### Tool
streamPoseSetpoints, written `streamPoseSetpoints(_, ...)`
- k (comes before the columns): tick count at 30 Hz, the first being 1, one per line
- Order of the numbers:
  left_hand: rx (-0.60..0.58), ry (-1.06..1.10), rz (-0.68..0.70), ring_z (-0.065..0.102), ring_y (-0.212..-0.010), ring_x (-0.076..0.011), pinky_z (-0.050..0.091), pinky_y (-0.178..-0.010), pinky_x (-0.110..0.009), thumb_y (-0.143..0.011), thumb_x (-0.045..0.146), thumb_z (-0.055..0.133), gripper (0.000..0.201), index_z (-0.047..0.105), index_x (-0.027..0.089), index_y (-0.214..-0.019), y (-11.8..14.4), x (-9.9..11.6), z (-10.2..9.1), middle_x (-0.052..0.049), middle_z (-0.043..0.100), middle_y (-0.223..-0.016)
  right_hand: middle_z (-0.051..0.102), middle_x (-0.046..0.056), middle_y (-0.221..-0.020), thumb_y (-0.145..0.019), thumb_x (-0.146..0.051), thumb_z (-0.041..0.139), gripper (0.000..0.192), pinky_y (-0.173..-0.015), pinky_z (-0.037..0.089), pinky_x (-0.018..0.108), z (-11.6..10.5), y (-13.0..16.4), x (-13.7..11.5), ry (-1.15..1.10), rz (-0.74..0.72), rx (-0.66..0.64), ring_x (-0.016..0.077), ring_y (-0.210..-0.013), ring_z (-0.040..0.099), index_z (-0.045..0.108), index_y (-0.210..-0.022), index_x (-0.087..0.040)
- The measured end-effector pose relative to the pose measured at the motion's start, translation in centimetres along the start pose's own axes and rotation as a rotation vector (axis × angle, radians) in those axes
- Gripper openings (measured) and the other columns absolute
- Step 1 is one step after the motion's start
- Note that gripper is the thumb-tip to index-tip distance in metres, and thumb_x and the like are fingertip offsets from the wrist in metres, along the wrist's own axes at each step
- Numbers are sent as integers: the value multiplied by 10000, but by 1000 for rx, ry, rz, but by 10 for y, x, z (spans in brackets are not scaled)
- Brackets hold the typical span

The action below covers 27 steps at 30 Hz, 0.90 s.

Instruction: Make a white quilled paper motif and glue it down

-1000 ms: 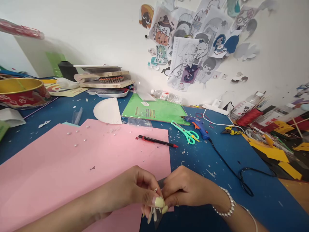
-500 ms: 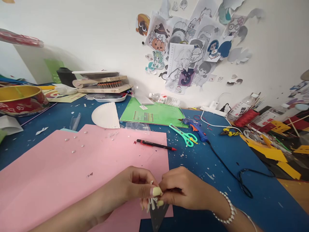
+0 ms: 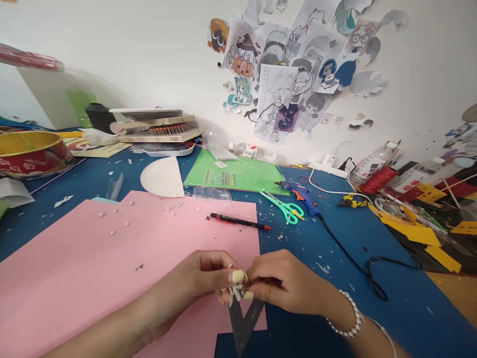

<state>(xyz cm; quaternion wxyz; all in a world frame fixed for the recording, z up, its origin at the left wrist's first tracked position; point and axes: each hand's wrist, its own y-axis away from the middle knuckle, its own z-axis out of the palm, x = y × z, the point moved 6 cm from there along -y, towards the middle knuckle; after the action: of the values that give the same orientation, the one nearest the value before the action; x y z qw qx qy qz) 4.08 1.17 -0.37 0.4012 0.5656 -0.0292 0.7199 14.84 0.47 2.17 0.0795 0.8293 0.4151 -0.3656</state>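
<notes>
Left hand (image 3: 203, 278): fingertips pinched on a small white bow (image 3: 235, 290).
Right hand (image 3: 285, 288): clamped on a dark strip (image 3: 242, 323), perhaps plastic.
Underneath: pink paper (image 3: 112, 258), worktop's near edge.

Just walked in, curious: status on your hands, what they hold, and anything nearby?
Left hand and right hand pinch a small white bow on a dark V-shaped piece. Pink paper underneath. Red pencil nearby, apart.

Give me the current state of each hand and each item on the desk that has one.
left hand: pinching small white bow
right hand: pinching dark V-shaped piece
scissors: lying flat, blades shut
red pencil: lying on pink sheet
glue gun: lying down, cord attached
water bottle: on its side
</notes>
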Motion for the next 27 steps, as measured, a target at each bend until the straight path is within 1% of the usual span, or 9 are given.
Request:
streamPoseSetpoints(2, 23, 27, 28, 452, -560, -91, 357, -598, -193, -710, 234, 604, 136, 598, 144, -608, 1, 2, -2, 33, 559, -552, 568, 1, -676, -821, -234, 441, 150, -547, 342, 163, -3, 0, 3, 14, 66, 43, 74, -583, 486, 562, -793, -149)
streamPoseSetpoints(5, 83, 77, 63, 433, -577, -88, 365, -621, -194, -734, 259, 584, 164, 590, 154, -609, 1, 5, -7, 38, 535, -575, 521, -18, -627, -801, -251, 462, 145, -487, 301, 167, -6, 1, 8, 45, 168, 89, 62, -526, 433, 541, -730, -152)
streamPoseSetpoints(8, 129, 110, 77, 441, -608, -88, 371, -633, -190, -741, 264, 582, 150, 594, 160, -634, 0, 5, -12, 32, 544, -611, 485, -31, -601, -786, -278, 479, 165, -475, 285, 169, -6, 1, 11, 25, 223, 118, 58, -511, 406, 518, -685, -155)
streamPoseSetpoints(12, 87, 111, 65, 479, -654, -102, 380, -682, -216, -749, 258, 576, 123, 604, 157, -685, 0, 4, -8, 16, 576, -651, 433, -50, -559, -742, -332, 544, 190, -456, 267, 163, -8, 3, 12, -40, 268, 212, 52, -489, 373, 514, -676, -157)
streamPoseSetpoints(15, 59, 104, 67, 501, -675, -113, 381, -709, -237, -751, 251, 574, 119, 607, 153, -691, -1, 3, -5, 7, 596, -677, 403, -64, -525, -729, -310, 568, 151, -451, 255, 163, -6, 2, 11, -65, 278, 245, 46, -467, 351, 542, -717, -162)
streamPoseSetpoints(19, 60, 52, 73, 502, -722, -131, 369, -733, -252, -752, 264, 568, 125, 608, 156, -702, -2, 0, -5, -2, 606, -715, 478, -45, -569, -757, -290, 535, 144, -463, 271, 160, -4, 1, 8, -74, 261, 253, 46, -486, 388, 541, -708, -155)
streamPoseSetpoints(22, 76, 2, 77, 485, -716, -127, 360, -714, -238, -740, 273, 579, 112, 611, 170, -709, -1, 1, -6, 14, 593, -704, 477, -41, -566, -775, -293, 505, 165, -461, 271, 162, -4, 1, 7, -57, 245, 258, 48, -486, 392, 527, -691, -152)
streamPoseSetpoints(27, 126, -96, 66, 471, -708, -120, 351, -670, -210, -729, 297, 585, 116, 606, 183, -717, 1, 5, -8, 29, 578, -705, 451, -51, -574, -773, -216, 486, 79, -466, 263, 162, -4, 2, 6, -61, 227, 247, 46, -494, 376, 511, -721, -161)
